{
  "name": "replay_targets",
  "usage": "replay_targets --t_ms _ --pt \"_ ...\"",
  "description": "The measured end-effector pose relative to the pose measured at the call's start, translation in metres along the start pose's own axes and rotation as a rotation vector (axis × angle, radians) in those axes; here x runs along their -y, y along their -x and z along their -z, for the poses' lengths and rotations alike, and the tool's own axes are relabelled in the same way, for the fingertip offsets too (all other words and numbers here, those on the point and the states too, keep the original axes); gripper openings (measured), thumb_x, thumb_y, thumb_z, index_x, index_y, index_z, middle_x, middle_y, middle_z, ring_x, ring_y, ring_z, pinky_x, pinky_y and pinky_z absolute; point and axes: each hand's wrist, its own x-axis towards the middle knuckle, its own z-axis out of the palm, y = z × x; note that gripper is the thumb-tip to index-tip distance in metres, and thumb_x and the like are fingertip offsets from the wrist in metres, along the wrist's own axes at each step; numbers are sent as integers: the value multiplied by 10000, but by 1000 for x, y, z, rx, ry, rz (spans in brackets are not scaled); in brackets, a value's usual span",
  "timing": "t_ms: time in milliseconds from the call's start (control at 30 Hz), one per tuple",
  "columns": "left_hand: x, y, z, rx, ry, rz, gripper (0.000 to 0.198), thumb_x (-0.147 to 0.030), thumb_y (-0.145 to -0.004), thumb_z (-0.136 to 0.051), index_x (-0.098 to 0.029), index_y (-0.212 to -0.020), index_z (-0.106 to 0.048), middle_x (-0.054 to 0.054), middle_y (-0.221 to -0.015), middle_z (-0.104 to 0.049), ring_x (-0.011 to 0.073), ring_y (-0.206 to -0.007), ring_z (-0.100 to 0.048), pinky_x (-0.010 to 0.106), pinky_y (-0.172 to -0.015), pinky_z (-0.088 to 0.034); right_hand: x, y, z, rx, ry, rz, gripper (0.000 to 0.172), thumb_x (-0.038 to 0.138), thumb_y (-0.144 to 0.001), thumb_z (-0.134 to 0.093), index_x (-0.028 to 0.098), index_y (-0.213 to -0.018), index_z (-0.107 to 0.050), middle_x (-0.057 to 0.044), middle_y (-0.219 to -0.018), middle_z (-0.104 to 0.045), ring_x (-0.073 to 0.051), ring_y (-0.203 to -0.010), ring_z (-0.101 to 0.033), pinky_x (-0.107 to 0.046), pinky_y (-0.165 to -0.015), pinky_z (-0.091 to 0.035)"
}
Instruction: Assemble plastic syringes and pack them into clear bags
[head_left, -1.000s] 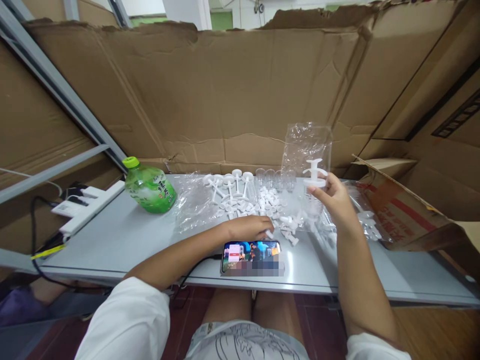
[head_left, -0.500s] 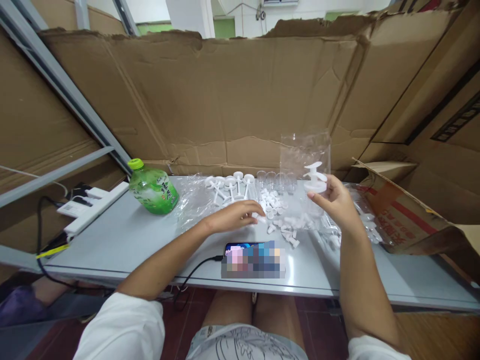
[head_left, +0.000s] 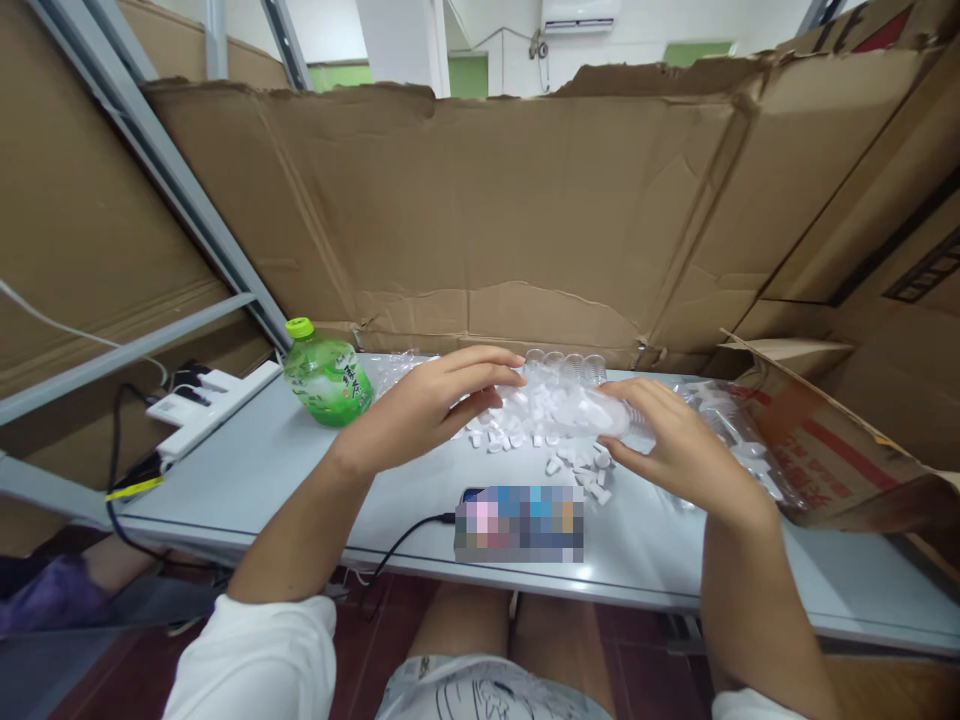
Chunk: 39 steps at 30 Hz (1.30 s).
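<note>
My right hand is wrapped round the side of a clear plastic bag that lies tilted, with white plastic parts inside it. To its left my left hand hovers over the pile with fingers apart, holding nothing that shows. Small white plastic pieces are spread below the left fingers, and more white pieces lie in front of the bag. Clear spring-like coils stand in a row behind. The long white parts at the back left are mostly hidden by my left hand.
A green bottle stands at the left, near a white power strip. A blurred phone with a black cable lies at the front edge. Bagged white parts and an open cardboard box are at the right.
The bag in my right hand has gone from upright to lying low and tilted left. My left hand has risen from the small pieces and its fingers have spread. The view has shifted slightly.
</note>
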Motion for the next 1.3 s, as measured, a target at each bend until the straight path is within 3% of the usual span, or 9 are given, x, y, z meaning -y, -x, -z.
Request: replay_targets --t_ms 133,267,333,567,767,867,1000,1300 --pt "5 -4 0 16 60 -28 219 -188 -882 -480 -226 -1059 -604 56 -1175 -593 170 -1075 -565 280 -817 -520 3 0 0 33 -7 6 403 261 -801 -565 258 -1186 -444 -70 -1150 -573 -262 -1080 -528 -416 -906 -429" --pt "8 -8 -3 -277 75 40 199 -231 -865 -517 -210 -1041 -609 73 -1169 -581 173 -1039 -574 278 -781 -538 4 1 -1 13 -9 14 422 260 -799 -565 263 -1198 -430 -75 -1158 -573 -270 -1089 -527 -426 -905 -433" --pt "9 -8 -5 -338 60 77 199 -246 -855 -532 -192 -1029 -611 78 -1163 -571 160 -981 -590 274 -766 -545 5 0 -2 3 -10 17 420 266 -800 -567 263 -1197 -429 -76 -1157 -574 -270 -1086 -530 -425 -904 -435" --pt "9 -5 -2 -103 135 117 173 -279 -811 -591 -179 -949 -624 63 -1091 -573 125 -831 -610 264 -723 -557 9 -2 -3 -14 15 0 405 268 -795 -565 262 -1182 -445 -78 -1156 -584 -279 -1070 -546 -434 -896 -438" --pt "13 -8 -1 39 247 112 179 -250 -783 -630 -210 -957 -640 60 -1126 -523 153 -965 -580 250 -743 -549 12 -5 -5 8 20 -12 398 278 -790 -575 260 -1169 -454 -71 -1140 -591 -269 -1052 -555 -419 -883 -444" --pt "16 -9 -3 64 380 91 212 -268 -797 -614 -216 -1002 -632 73 -1161 -526 174 -1022 -575 284 -799 -543 13 -5 -5 1 9 -17 394 281 -790 -574 263 -1167 -458 -70 -1136 -594 -268 -1048 -559 -420 -879 -447" --pt "19 -9 -3 89 592 114 219 -249 -860 -528 -208 -1058 -614 81 -1134 -595 165 -928 -642 306 -778 -553 13 -5 -4 -8 -3 -14 384 280 -790 -574 265 -1158 -466 -66 -1138 -598 -265 -1048 -564 -418 -880 -451" --pt "17 -13 1 145 651 120 366 -199 -913 -428 -285 -1265 -481 50 -1175 -624 180 -1127 -566 346 -937 -482 11 -5 -3 14 -43 -7 382 291 -790 -582 258 -1153 -467 -69 -1131 -599 -262 -1052 -564 -404 -875 -454"
